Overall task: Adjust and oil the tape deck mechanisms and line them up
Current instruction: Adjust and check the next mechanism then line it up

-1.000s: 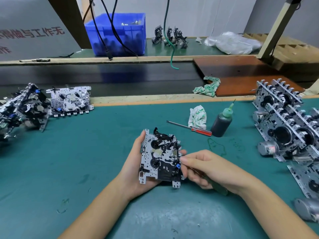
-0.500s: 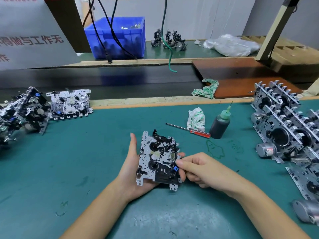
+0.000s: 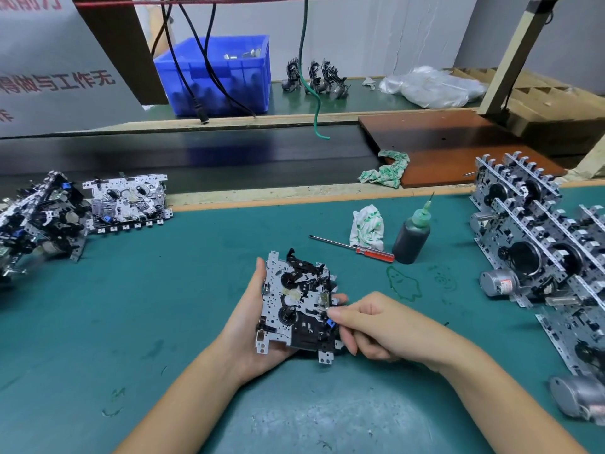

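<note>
Fingers of your left hand (image 3: 248,326) wrap under and behind the tape deck mechanism (image 3: 296,306), thumb straight up along its left edge, fingertips poking out past its right edge. Mechanism is held face-up above the green bench (image 3: 163,306), centre of view, tilted a bit toward you. Your right hand (image 3: 376,326) has curled fingers (image 3: 337,312) pressed together, tips touching the mechanism's right side next to a small blue part; can't tell if they pinch a tool or a part, too small and hidden.

Right of the hands, further back: dark oil bottle (image 3: 411,237) with green nozzle, upright. Just beside it on the left, a red-handled screwdriver (image 3: 353,248) lying flat, tip pointing left, handle end near the bottle base. White-green rag (image 3: 366,226) bunched right behind the screwdriver. Second green rag (image 3: 386,170) on the edge of a brown board (image 3: 458,149) behind the bench.

Right edge: row of mechanisms (image 3: 540,244) standing on edge, lined up, motors visible. Left edge: pile of mechanisms (image 3: 36,227), one flat mechanism (image 3: 127,201) just beside it. Blue bin (image 3: 216,73) on the far shelf, cables hanging in front of it.
</note>
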`<state>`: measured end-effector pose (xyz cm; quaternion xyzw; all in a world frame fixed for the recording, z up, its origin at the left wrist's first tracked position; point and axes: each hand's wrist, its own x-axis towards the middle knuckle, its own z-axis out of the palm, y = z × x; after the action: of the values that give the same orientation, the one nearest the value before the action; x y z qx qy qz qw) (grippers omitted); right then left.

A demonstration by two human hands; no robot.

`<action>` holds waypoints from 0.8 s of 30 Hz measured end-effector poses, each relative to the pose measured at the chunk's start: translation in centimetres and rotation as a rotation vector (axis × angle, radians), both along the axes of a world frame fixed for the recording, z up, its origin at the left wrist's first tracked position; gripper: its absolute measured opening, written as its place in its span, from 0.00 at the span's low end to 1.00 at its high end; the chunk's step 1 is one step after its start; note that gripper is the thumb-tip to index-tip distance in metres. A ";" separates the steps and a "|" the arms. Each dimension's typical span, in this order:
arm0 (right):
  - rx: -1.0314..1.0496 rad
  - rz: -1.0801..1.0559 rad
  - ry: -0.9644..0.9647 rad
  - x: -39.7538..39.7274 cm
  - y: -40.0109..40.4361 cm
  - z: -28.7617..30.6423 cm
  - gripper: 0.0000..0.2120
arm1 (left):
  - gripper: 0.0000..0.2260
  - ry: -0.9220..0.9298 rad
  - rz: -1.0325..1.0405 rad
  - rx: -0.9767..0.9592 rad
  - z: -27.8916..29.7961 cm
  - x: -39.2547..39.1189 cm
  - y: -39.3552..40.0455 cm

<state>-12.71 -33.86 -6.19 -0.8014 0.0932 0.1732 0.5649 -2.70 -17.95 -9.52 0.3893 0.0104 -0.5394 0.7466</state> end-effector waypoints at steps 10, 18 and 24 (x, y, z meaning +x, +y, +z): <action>-0.020 0.130 0.100 0.5 -0.6 0.1 0.29 | 0.34 0.019 0.025 0.073 0.5 0.2 -0.1; -0.054 0.115 0.053 0.6 -0.9 -0.7 0.29 | 0.32 0.014 0.055 0.105 0.6 0.2 -0.2; -0.096 0.154 0.028 0.4 -1.0 -0.4 0.30 | 0.32 0.012 0.056 0.063 1.1 -0.3 -0.5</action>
<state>-12.33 -34.83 -6.64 -0.8299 0.0476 0.2227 0.5093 -2.96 -18.48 -8.40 0.4089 0.0428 -0.5202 0.7486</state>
